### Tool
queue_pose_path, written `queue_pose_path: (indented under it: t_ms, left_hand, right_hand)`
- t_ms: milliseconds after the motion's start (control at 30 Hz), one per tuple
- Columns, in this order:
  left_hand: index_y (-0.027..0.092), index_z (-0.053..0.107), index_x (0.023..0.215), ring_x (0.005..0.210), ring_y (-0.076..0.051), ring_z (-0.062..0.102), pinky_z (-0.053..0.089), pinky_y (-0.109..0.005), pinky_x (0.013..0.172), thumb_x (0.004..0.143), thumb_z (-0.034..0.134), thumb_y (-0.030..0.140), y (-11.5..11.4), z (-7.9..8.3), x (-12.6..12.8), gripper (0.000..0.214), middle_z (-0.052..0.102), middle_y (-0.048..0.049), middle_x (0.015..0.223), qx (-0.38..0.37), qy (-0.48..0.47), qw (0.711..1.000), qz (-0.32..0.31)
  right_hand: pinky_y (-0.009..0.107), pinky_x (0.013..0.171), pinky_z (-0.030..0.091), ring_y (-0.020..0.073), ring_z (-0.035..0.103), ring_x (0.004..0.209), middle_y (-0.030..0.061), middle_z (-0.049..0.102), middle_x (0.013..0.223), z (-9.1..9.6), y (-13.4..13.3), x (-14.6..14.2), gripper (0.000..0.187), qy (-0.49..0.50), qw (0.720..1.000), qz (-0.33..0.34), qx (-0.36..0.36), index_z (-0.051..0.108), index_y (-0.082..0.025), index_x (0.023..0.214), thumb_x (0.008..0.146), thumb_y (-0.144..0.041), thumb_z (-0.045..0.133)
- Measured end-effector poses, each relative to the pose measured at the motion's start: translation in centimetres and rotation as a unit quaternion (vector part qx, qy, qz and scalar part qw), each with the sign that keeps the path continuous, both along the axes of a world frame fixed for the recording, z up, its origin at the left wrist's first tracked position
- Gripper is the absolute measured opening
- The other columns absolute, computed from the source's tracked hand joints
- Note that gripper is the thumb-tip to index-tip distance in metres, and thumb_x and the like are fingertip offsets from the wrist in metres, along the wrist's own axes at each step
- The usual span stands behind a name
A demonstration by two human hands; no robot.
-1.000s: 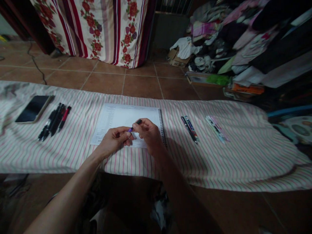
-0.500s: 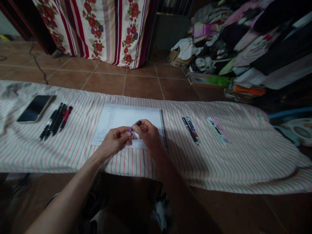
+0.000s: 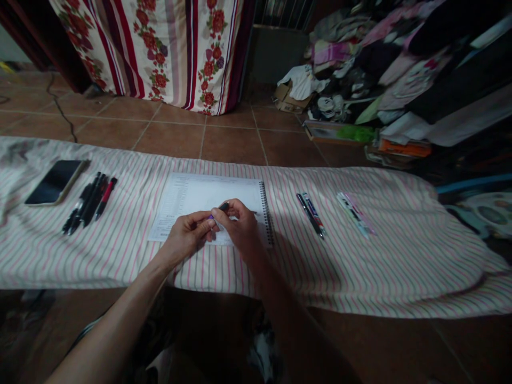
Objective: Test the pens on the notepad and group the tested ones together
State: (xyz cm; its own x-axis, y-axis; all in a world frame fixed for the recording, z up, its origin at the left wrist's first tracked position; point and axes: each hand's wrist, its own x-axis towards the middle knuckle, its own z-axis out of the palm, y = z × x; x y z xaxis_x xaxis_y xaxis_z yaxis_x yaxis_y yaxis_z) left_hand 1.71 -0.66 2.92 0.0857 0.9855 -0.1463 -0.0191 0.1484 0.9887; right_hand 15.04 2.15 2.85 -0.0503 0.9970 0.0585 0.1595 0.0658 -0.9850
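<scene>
My left hand (image 3: 191, 230) and my right hand (image 3: 240, 221) meet over the spiral notebook (image 3: 200, 186), which lies open at a printed page. Between them is a small pen (image 3: 224, 206) with a dark end and a purple part. The fingers of both hands are closed on it, hiding most of its length. A thin dark tip shows past the right side of my right hand; whether it belongs to the same pen I cannot tell.
Left on the striped cloth (image 3: 140, 213) lie a phone (image 3: 54, 182) and several black and red pens (image 3: 94, 197). To the right are dark pens (image 3: 311, 215) and pastel pens (image 3: 356, 214). Beyond are a floral curtain (image 3: 176, 53) and piled clothes (image 3: 336, 50).
Both hands have shifted slightly left with the pen, and less of its purple part shows. A thin dark tip now appears right of my right hand. The whole view has moved a little.
</scene>
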Motion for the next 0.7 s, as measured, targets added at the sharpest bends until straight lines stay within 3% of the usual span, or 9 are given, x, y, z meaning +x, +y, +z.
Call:
queue_pose_path:
  t_ms: [133, 333, 500, 700]
  left_hand:
    - [0.015, 0.063, 0.092, 0.049, -0.01, 0.051, 0.037, -0.023, 0.049, 0.069, 0.069, 0.035, 0.0, 0.1, 0.3, 0.031, 0.063, -0.0001, 0.061, 0.001, -0.033, 0.999, 0.01]
    - [0.014, 0.064, 0.084, 0.05, -0.01, 0.052, 0.038, -0.024, 0.05, 0.07, 0.069, 0.035, -0.1, 0.5, 0.5, 0.026, 0.063, -0.0011, 0.061, -0.017, -0.024, 0.999, 0.021]
    - [0.014, 0.063, 0.078, 0.05, -0.01, 0.051, 0.035, -0.023, 0.048, 0.071, 0.067, 0.039, -0.2, 0.8, 0.7, 0.026, 0.063, -0.0022, 0.061, -0.026, -0.031, 0.999, -0.003]
    - [0.014, 0.063, 0.082, 0.049, -0.009, 0.051, 0.034, -0.023, 0.049, 0.07, 0.069, 0.038, -0.2, 1.0, 0.5, 0.027, 0.064, -0.0022, 0.063, -0.039, -0.05, 0.998, 0.008]
  right_hand:
    - [0.027, 0.063, 0.046, 0.0143, 0.058, 0.066, -0.0014, 0.06, 0.068, 0.0, 0.1, 0.2, 0.023, 0.018, 1.0, 0.009, -0.018, 0.053, -0.021, 0.068, 0.067, -0.041, 0.064]
    - [0.028, 0.065, 0.046, 0.0144, 0.058, 0.068, -0.0008, 0.06, 0.069, 0.0, 0.1, 0.3, 0.024, 0.041, 0.998, 0.013, -0.049, 0.055, -0.02, 0.071, 0.066, -0.041, 0.066]
    - [0.025, 0.06, 0.045, 0.0125, 0.057, 0.068, -0.0009, 0.061, 0.077, -0.5, 0.1, 0.2, 0.033, 0.097, 0.994, 0.03, -0.046, 0.061, -0.02, 0.09, 0.064, -0.039, 0.069]
    - [0.024, 0.055, 0.043, 0.0096, 0.053, 0.061, 0.0006, 0.067, 0.079, 0.4, -0.1, 1.2, 0.035, 0.116, 0.988, 0.084, -0.064, 0.066, -0.02, 0.103, 0.077, -0.042, 0.059]
